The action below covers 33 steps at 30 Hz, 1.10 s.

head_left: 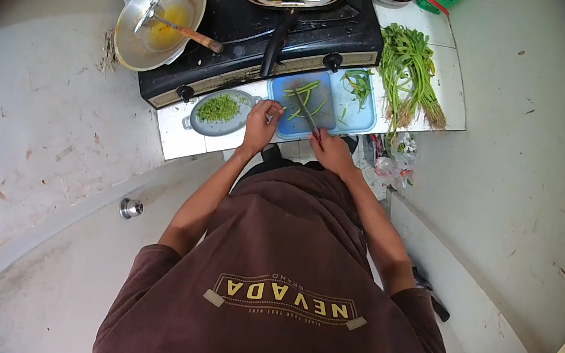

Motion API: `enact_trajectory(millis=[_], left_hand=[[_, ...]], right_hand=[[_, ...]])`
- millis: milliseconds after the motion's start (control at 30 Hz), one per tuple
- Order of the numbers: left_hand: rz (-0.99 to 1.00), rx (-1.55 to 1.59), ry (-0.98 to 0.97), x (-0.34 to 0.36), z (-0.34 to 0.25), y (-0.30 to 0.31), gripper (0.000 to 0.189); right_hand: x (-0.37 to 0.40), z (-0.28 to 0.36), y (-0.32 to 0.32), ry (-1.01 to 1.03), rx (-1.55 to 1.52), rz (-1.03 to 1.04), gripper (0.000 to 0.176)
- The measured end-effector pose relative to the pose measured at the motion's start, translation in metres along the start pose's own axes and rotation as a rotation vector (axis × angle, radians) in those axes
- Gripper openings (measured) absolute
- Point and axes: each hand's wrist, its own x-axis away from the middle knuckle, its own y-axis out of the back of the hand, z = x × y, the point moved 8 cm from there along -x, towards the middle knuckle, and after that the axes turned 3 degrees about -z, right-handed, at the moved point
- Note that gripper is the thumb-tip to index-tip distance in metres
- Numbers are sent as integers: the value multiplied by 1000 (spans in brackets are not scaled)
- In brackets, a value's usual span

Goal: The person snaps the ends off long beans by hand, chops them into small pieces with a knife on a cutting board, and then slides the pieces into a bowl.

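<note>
Closest to the body, the right hand [332, 153] is closed around the handle of a knife [306, 113]; the blade slants away from it, forward and to the left. Level with it, the left hand [260, 121] rests with fingers curled at the left edge of the blue cutting board [283, 128]; whether it grips anything cannot be told. Just beyond both hands, green stems [305, 90] lie on the board, long axes mostly slanted across the blade, nearer the left fingertips. Left of the left hand sits a plate [201, 124] of chopped greens [217, 108]. Farther right lies an uncut bundle [411, 71]
</note>
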Motion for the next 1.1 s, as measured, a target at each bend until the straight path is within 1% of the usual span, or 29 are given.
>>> enact_trajectory(millis=[33,100,133,233,267,367,467,567,633,667,767,867,967,1000,1100], left_hand=[[17,-41,-50,-6,-6,-5,7],[66,35,-42,-19,-8,-24,6],[93,71,-38,-24,-7,-35,6],[153,-108,-249,-42,-34,-64,6],[188,-111,-205,-46,-37,-74,6],[279,-243,-236,-55,-46,-100,7],[223,-389,-354,-57,-43,-112,8],[289,-350,-270,-53,-37,-113,11],[274,-288,-286,-49,-40,-108,15],[262,-257,-293,-47,-41,-105,17],[101,-198,-208,-43,-40,-85,29],[103,-261,-41,-34,-31,-73,37],[100,-288,-77,-26,-26,-78,41],[89,-317,-81,-26,-27,-80,39],[53,-323,-96,-25,-35,-86,38]], right_hand=[[2,-6,9,-20,-25,-49,39],[7,-20,28,-60,-71,-151,40],[9,-35,28,-102,-123,-154,40],[15,-68,33,-204,-240,-178,41],[19,-75,34,-226,-252,-193,42],[27,-85,38,-256,-284,-221,42],[34,-86,46,-273,-336,-201,38],[36,-91,48,-286,-367,-179,37],[35,-96,46,-276,-362,-164,37],[33,-99,46,-263,-352,-155,37],[30,-99,57,-269,-356,-126,40],[22,-104,61,-248,-329,-95,42],[15,-105,63,-219,-295,-33,42],[13,-107,63,-216,-285,-10,41],[3,-103,68,-84,-173,7,40]])
